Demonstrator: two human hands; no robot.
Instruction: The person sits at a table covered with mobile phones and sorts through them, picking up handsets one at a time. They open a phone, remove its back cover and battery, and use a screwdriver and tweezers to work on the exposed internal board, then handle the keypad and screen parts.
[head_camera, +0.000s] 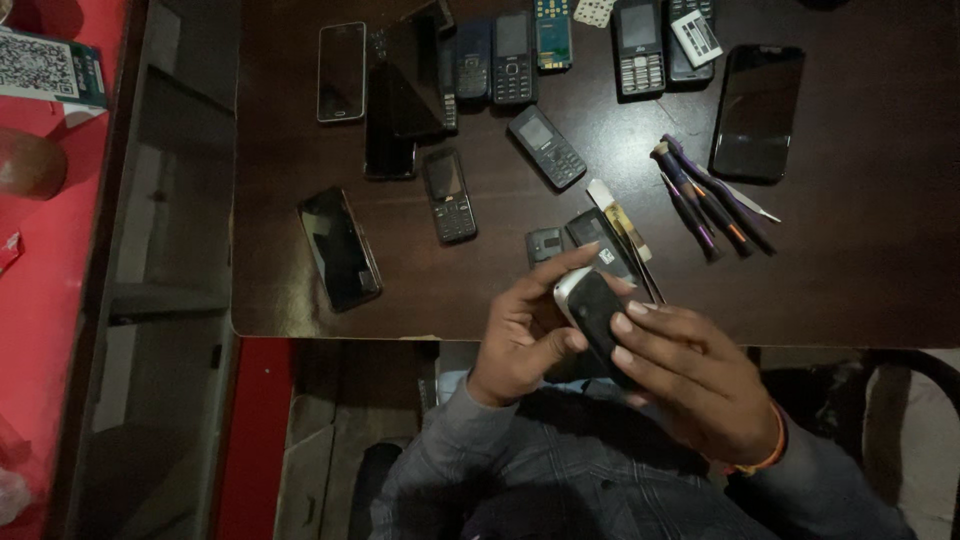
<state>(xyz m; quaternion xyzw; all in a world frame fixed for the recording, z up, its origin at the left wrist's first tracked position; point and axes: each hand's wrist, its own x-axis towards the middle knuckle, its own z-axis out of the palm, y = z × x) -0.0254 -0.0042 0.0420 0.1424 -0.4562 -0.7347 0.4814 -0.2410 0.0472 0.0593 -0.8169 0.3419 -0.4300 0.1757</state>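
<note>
Both hands hold small dark phone with silver edge (592, 310) just past near edge of dark brown wooden table (850, 280). Left hand (520, 335) closed on phone's left side, thumb pressing its face. Right hand (690, 375) wraps it from right, fingers (625, 325) curled over front. On table beyond: purple-handled screwdrivers (710, 195), black keypad phones (450, 195), large black smartphone (757, 112).
</note>
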